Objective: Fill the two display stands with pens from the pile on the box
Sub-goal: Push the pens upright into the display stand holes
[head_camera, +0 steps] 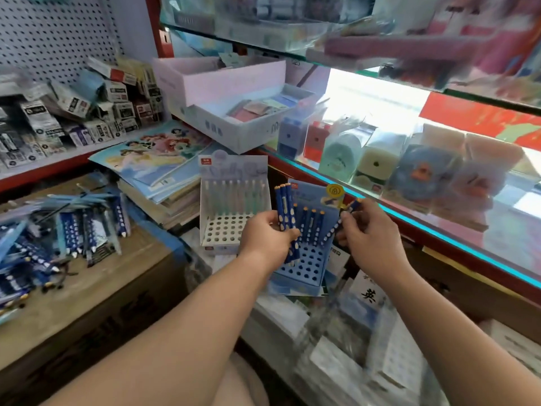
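I am in the loading step, working on the blue stand [304, 269], which sits just below the middle of my view. My left hand [268, 234] is curled round a bundle of pens [283, 206], dark blue with pale dots, held upright with their orange ends at 12 o'clock. My right hand [370, 232] pinches a single pen [332, 230] between thumb and fingertips. It is tilted, its lower end pointing toward 7 o'clock and down at the stand's hole grid.

A few standing pens [311, 227] fill part of the back row of the blue stand; most of the holes in front of them look open. At 10 o'clock from it is the white stand [225, 227], with a row of pale pens along its back and its front holes bare. The pile [67, 230] lies far out at 9 o'clock, on top of the box [96, 285], and plenty remains there.

By my reading the task is at an early stage. Next I would bring the single pen upright, line its lower tip over a free hole beside the standing ones and push it straight down. The motion blur makes the exact hole hard to pick out.
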### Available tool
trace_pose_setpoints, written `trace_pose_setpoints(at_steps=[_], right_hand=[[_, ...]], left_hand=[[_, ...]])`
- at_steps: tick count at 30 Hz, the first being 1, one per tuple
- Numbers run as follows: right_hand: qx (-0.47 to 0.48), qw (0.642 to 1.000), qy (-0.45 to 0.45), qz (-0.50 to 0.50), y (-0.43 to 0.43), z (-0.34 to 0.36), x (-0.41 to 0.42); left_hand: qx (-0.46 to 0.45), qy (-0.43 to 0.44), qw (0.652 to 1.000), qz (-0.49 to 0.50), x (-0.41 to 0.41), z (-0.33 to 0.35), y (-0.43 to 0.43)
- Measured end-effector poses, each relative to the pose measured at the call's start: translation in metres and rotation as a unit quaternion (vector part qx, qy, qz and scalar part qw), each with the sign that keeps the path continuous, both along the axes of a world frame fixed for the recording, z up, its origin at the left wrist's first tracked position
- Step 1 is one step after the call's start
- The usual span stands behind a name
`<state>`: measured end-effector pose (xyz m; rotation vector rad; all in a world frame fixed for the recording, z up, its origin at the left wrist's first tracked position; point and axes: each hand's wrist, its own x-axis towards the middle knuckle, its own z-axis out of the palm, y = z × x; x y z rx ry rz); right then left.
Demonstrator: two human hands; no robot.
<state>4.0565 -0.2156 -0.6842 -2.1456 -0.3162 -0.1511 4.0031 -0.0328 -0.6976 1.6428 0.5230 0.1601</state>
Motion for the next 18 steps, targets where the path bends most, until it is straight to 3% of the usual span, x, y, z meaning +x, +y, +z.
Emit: trace_pose_setpoints(at_steps=[8,18], right_hand=[[-0.082,0.996,-0.032,0.013,0.015,-0.022,0.023],[-0.117,0.991,-0.053,0.020,0.013,-0.035,0.032]], left_hand=[[0.080,0.021,0.994,-0.074,0.016,-0.007,0.029],[0.028,0.037,0.995,-0.086,0.008,-0.031,0.044]])
